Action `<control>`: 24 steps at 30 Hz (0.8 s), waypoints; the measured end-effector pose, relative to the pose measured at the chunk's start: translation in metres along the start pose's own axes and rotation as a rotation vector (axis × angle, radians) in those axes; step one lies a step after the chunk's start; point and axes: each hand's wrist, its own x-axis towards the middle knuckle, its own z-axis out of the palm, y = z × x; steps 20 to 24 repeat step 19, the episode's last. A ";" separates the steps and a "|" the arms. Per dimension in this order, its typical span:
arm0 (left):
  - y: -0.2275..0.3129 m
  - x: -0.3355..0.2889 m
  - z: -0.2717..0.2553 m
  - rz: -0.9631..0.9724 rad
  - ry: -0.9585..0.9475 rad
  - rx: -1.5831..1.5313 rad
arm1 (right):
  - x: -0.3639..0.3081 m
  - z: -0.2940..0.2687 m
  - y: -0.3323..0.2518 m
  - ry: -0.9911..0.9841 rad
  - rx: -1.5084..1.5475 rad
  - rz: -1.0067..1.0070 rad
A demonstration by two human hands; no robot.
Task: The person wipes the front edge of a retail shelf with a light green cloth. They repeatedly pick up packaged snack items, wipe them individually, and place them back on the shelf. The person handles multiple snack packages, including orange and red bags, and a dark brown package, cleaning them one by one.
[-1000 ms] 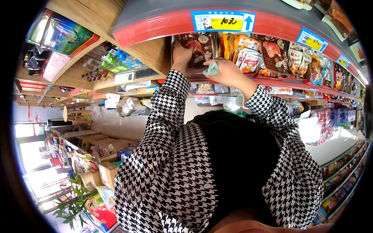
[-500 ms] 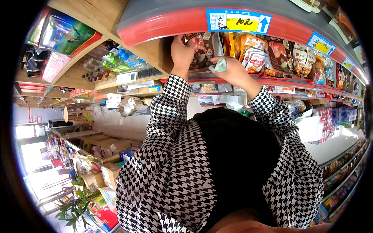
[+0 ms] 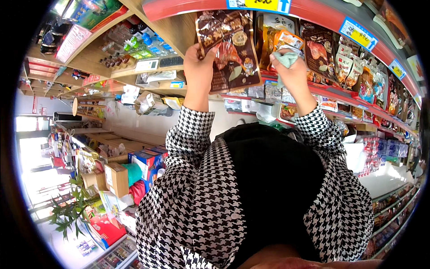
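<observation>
My left hand (image 3: 199, 62) grips the left edge of a large dark-brown food pouch (image 3: 235, 67) with a picture of meat on its front. The pouch hangs upright in front of the shelf, its face turned toward me. In my right hand (image 3: 293, 71) is a bunched pale-green cloth (image 3: 286, 59), pinched between thumb and fingers. That hand is to the right of the pouch, apart from it, close to an orange and white packet (image 3: 290, 40) on the shelf. A similar brown pouch (image 3: 317, 49) stands farther right.
A red shelf edge (image 3: 309, 15) with price tags curves above my hands. Several small white and red packets (image 3: 345, 65) fill the shelf to the right. At left, a wooden shelf (image 3: 172, 15) holds small bottles (image 3: 139, 45) and a black remote control (image 3: 171, 61). Cardboard boxes (image 3: 117, 179) stand lower left.
The brown pouch has come out of the shelf toward me in my left hand. My right hand, with the cloth, has moved to the right.
</observation>
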 end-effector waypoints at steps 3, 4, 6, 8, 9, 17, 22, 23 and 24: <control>0.006 -0.042 0.000 -0.057 -0.061 -0.047 | -0.011 -0.017 0.004 0.017 0.213 -0.008; 0.006 -0.055 0.000 -0.065 -0.085 -0.052 | -0.017 -0.021 0.003 0.025 0.281 -0.007; 0.013 -0.082 0.005 -0.091 -0.144 -0.114 | -0.025 -0.037 -0.001 -0.088 0.425 0.027; -0.006 -0.103 0.005 -0.112 -0.188 -0.037 | -0.031 -0.049 0.003 -0.151 0.678 0.084; 0.001 -0.115 0.010 -0.149 -0.214 -0.037 | -0.035 -0.052 0.004 -0.131 0.521 -0.041; 0.005 -0.201 0.029 -0.176 -0.233 0.116 | -0.076 -0.054 -0.040 0.089 -0.036 -0.579; 0.013 -0.217 0.034 -0.234 -0.278 0.110 | -0.081 -0.051 -0.029 0.050 -0.152 -0.716; 0.013 -0.217 0.034 -0.234 -0.278 0.110 | -0.081 -0.051 -0.029 0.050 -0.152 -0.716; 0.013 -0.217 0.034 -0.234 -0.278 0.110 | -0.081 -0.051 -0.029 0.050 -0.152 -0.716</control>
